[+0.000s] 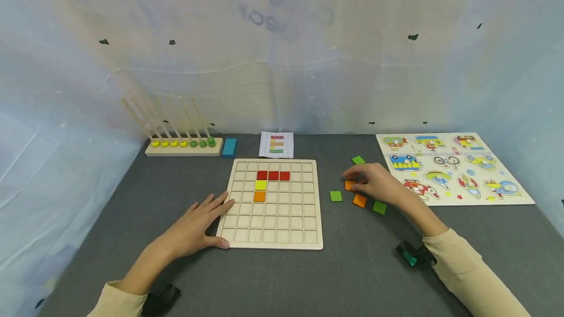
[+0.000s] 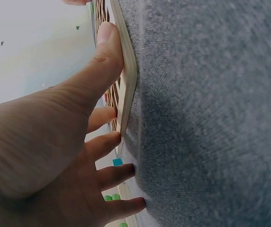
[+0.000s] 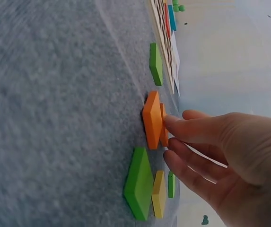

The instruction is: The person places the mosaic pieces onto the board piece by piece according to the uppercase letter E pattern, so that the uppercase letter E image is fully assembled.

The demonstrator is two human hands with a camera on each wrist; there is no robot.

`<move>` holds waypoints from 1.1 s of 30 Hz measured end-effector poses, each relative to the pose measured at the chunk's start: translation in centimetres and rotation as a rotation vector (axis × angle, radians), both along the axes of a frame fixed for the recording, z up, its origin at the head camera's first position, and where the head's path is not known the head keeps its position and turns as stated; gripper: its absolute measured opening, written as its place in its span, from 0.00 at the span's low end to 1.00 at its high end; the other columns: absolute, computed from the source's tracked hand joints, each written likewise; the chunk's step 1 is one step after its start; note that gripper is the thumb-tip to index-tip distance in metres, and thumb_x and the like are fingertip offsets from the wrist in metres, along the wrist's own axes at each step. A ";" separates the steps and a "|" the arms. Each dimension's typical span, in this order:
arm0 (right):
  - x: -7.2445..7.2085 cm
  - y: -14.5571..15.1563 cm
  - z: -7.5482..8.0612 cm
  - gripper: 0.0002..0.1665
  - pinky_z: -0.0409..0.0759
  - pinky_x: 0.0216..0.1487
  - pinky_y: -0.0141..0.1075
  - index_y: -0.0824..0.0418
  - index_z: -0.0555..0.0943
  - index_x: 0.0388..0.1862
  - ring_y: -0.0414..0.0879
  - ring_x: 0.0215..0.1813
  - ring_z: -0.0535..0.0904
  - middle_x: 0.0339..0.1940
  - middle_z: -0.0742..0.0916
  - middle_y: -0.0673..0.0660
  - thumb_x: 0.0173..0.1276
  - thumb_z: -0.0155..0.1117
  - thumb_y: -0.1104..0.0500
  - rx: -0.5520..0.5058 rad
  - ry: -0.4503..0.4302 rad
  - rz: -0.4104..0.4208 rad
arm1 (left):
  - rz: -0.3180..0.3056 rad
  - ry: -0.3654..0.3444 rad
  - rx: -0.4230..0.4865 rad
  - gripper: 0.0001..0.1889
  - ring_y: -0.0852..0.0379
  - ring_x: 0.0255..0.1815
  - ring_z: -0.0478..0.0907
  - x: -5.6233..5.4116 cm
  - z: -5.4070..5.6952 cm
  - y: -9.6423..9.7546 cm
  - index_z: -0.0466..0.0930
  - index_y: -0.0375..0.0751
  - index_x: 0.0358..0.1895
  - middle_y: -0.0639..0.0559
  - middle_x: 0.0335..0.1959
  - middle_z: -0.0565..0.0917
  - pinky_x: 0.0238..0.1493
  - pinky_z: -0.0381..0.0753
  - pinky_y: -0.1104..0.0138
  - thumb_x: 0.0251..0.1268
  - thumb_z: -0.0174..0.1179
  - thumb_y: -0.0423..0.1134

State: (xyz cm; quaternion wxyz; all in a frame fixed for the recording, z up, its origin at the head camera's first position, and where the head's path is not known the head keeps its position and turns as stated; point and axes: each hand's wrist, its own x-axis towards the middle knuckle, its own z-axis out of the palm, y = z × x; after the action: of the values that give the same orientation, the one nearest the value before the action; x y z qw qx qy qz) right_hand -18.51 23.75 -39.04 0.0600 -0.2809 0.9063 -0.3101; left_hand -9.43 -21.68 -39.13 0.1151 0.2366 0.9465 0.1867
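Filling the grid board (image 1: 282, 221) looks roughly half done: five tiles (image 1: 273, 175) sit in cells; green tiles (image 1: 336, 196), orange tiles (image 1: 359, 200) and a yellow tile (image 3: 159, 195) remain loose beside it. The spread left hand (image 1: 198, 224) rests on its edge; whether the right hand (image 1: 379, 182) pinches an orange one is unclear.

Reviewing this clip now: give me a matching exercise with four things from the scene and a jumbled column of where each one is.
Things:
1. Left hand
2. Right hand
3. Red tiles
4. Blue block

Places:
A. Between the bead stand and the printed sheet
B. At a loose orange tile
C. At the left edge of the grid board
D. In a row, directly above the yellow tile's row

Pairs: 1-C, 2-B, 3-D, 4-A
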 end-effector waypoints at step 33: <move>-0.4 -4.7 1.7 0.18 0.83 0.45 0.39 0.67 0.83 0.53 0.46 0.42 0.84 0.41 0.87 0.55 0.63 0.66 0.72 -0.041 0.083 0.071 | -0.003 0.018 0.006 0.51 0.31 0.76 0.49 0.2 0.0 -0.1 0.58 0.44 0.77 0.40 0.78 0.54 0.67 0.49 0.31 0.51 0.67 0.62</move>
State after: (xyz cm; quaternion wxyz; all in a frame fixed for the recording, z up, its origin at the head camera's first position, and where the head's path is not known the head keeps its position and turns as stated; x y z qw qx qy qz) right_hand -18.89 19.09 -37.30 0.0275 -0.3267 0.8909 -0.3144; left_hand -9.19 -21.79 -39.17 0.1062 0.2398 0.9467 0.1872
